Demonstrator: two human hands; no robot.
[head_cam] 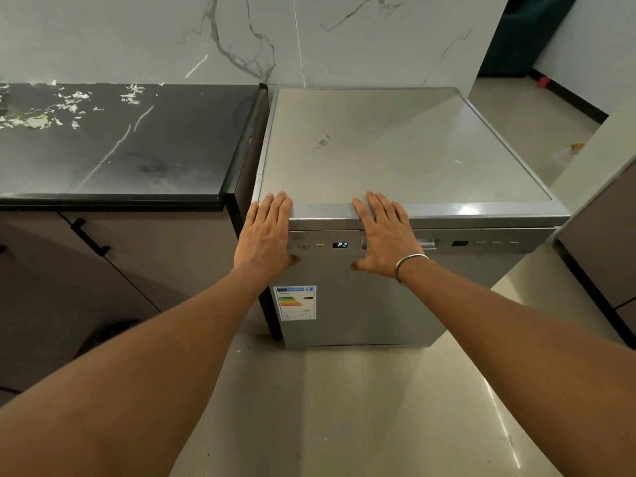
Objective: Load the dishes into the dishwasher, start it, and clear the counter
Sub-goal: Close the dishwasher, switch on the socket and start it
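1. The left grip (265, 235) is released: its fingers lie straight and close together, flat over the front edge of the dishwasher (395, 146), near that edge's left corner. The thumb hangs down in front of the door.
2. The right grip (385, 235) is released too. Its fingers are straight and slightly spread over the same front edge, with the thumb pointing towards the left grip. A thin metal bracelet (409, 265) circles its wrist.
3. The dishwasher stands on the floor (344, 407) directly under and beyond both grips, with its door shut. Its flat grey top stretches away from the fingertips to the marble wall (241, 36).
4. Between the two grips, just below the edge they rest on, a small display (342, 245) glows with "P2". A row of buttons (311, 246) sits between the display and the left grip.
5. Just right of the right grip, the recessed door handle (428, 243) shows in the control strip.
6. Below the left grip, an energy label (296, 302) with coloured bars is stuck on the door.
7. Left of the left grip, the dark desk (137, 142) butts against the dishwasher's side. Pale torn scraps (51, 111) lie scattered at its far left, well apart from both grips.
8. Below the desk, a black cabinet handle (91, 237) juts out, left of the left grip.
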